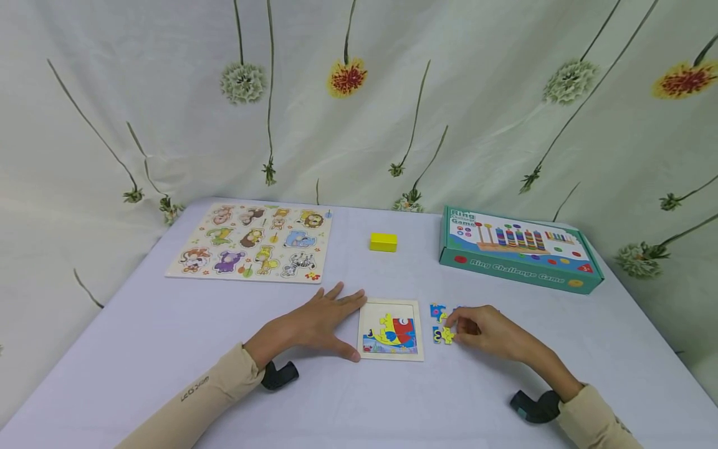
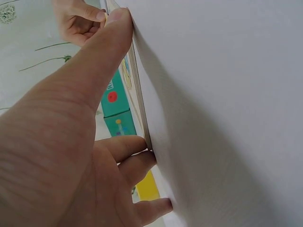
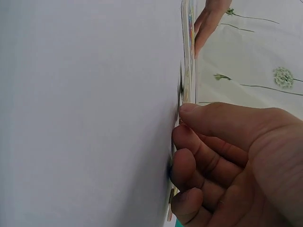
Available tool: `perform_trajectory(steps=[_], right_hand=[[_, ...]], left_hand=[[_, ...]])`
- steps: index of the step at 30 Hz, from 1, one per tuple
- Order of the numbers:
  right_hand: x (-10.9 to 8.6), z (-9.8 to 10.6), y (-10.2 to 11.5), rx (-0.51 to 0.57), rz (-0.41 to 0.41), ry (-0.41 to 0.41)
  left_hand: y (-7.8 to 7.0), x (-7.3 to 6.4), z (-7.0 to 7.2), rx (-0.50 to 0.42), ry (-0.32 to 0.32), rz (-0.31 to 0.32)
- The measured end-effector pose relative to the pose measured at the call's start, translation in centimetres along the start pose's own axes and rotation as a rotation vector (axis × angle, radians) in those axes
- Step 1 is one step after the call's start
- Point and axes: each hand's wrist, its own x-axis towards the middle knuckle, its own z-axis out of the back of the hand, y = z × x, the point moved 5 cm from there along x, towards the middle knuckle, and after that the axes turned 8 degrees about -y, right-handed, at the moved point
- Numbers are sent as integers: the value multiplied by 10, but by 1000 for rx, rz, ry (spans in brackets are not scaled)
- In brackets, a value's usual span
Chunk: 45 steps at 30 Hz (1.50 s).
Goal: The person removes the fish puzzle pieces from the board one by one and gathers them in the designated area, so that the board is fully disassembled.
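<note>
A square wooden puzzle board (image 1: pixel 392 357) lies on the white table, partly filled with red, yellow and blue pieces (image 1: pixel 396 332). At its left side my left hand (image 1: pixel 322 318) is spread out, thumb (image 2: pixel 120 23) and fingers touching the board's edge. My right hand (image 1: pixel 488 330) is right of the board with curled fingers, its thumb and forefinger pinching a yellow puzzle piece (image 1: pixel 447 335). Close by lies a blue puzzle piece (image 1: pixel 437 312). In the right wrist view, the thumb (image 3: pixel 189 109) covers most of the pinched piece; other loose pieces are partly hidden behind the hand.
Farther back on the left lies an animal peg puzzle (image 1: pixel 252 243). A yellow block (image 1: pixel 384 242) stands beyond the board. A green Ring Challenge Game box (image 1: pixel 518 252) sits at the back right. Behind the table hangs a flower-printed cloth (image 1: pixel 359 137).
</note>
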Motion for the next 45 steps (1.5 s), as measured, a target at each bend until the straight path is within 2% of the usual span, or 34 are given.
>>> perform_trajectory(steps=[18,25,32,40,45], right_hand=[[0,0,1,-13,18,-4],[2,1,3,-44,19,-53],[10,2,10,-96,42,-124],[24,-4,25,-53,98,-98],[32,-11,35,-70,129,-80]], left_hand=[[1,0,-2,2,-2,0],[1,0,-1,2,0,-1],[0,0,0,2,1,0],[1,1,-2,3,-2,-11],[1,1,-1,8,0,-10]])
